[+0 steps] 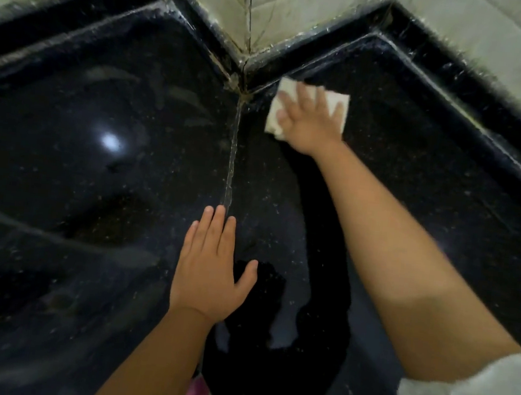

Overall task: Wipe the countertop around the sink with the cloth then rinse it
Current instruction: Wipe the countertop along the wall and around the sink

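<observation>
A black speckled stone countertop (97, 156) fills the view and runs into a wall corner. A folded white cloth (338, 104) lies flat on it just right of that corner. My right hand (308, 119) presses down on the cloth with its fingers spread and straight, arm stretched out. Nearer to me, my left hand (210, 272) rests flat on the counter beside the pale seam (232, 162) between the two slabs, holding nothing. No sink shows in this view.
A raised black ledge (453, 98) borders the counter along both walls. Pale tiled walls (303, 7) meet at the corner, with dirty grout there. Wet streaks and a lamp's glare (110, 142) show on the left slab.
</observation>
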